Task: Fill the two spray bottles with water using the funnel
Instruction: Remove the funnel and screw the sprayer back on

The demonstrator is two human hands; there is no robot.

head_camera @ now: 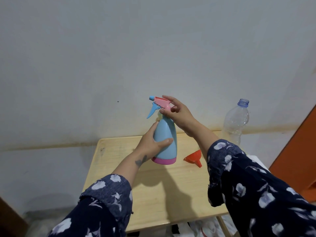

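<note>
Your left hand [150, 142] clamps the blue spray bottle [165, 139] above the table [119, 168].
Your right hand [176, 112] pinches its pink spray head [162, 102]; funnel [194, 158] near the right edge.

Dim soft light; wide-angle edge bending; slight blur.

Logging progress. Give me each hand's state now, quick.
Left hand: closed around the bottle body, holding it above the table.
Right hand: grip closed on the pink sprayer head.

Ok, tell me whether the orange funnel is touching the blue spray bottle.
Apart. The head view shows bare table between the funnel and the spray bottle.
</note>
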